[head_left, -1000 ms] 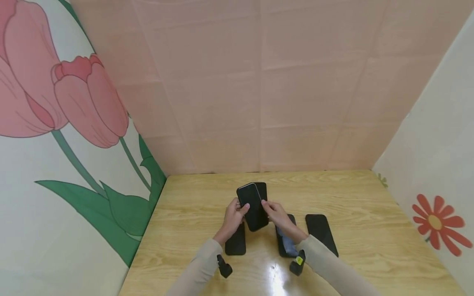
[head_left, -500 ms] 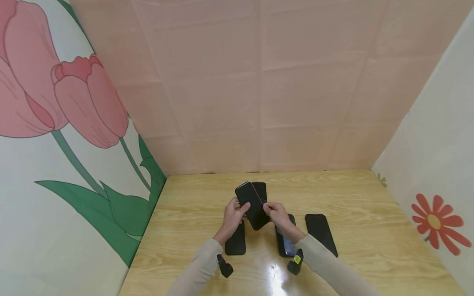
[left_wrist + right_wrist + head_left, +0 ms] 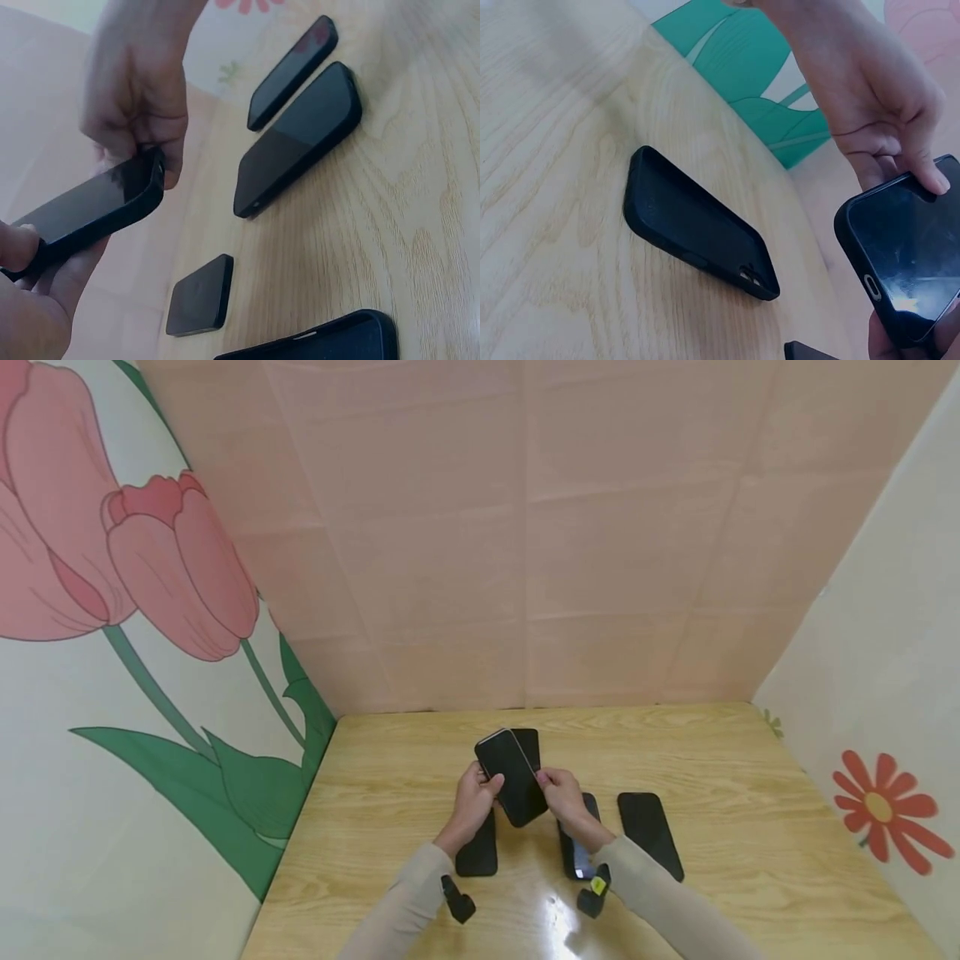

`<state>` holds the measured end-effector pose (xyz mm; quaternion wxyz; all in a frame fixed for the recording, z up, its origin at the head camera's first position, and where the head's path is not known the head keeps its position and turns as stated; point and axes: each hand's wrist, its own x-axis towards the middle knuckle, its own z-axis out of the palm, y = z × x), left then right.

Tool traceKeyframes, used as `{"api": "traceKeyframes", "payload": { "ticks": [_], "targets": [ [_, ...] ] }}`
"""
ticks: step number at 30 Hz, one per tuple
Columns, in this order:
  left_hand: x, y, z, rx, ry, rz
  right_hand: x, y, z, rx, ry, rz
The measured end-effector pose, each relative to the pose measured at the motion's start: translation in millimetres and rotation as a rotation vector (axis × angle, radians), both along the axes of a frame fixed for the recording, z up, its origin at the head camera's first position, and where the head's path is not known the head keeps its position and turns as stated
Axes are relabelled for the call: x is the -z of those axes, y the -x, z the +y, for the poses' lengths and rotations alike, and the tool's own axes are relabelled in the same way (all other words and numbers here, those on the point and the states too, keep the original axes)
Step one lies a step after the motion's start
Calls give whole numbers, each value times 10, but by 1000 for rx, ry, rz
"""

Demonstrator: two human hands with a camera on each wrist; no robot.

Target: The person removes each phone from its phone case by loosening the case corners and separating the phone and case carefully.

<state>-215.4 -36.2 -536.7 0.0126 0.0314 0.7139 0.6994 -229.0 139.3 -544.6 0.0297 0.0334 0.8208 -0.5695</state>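
Note:
A smartphone (image 3: 513, 781) with a black screen, seated in a black phone case (image 3: 847, 232), is held up above the table. My left hand (image 3: 473, 802) grips its left side, thumb over the screen and fingers behind. At its right edge my right hand (image 3: 566, 797) pinches the rim with thumb and finger. A thin bright line runs along the upper right edge of the phone in the head view. Under my left wrist lies another black phone case (image 3: 697, 217), bare inside, with a camera cutout at one end.
Behind the held phone lies a flat black phone-shaped piece (image 3: 529, 745). On the right are two dark phones, one (image 3: 577, 852) partly under my right forearm, the other (image 3: 651, 835) further right. The wooden table (image 3: 750, 793) ends at a pink back wall.
The held phone has tilted and shifted slightly left at its top. My right fingers have worked a little along its right edge. The things on the table stay put.

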Motion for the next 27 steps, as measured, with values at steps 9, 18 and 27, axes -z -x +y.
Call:
{"api": "traceKeyframes", "payload": {
  "ticks": [9,18,27],
  "targets": [
    [-185,-107,9,-24,25,28,32,-19,-17,-29,83,-43],
    [-259,-144,-19,-37,-36,-35,36,20,30,-128,172,-40],
    [49,2,-86,-79,-39,-39,63,31,100,-201,342,-87]
  ]
}}
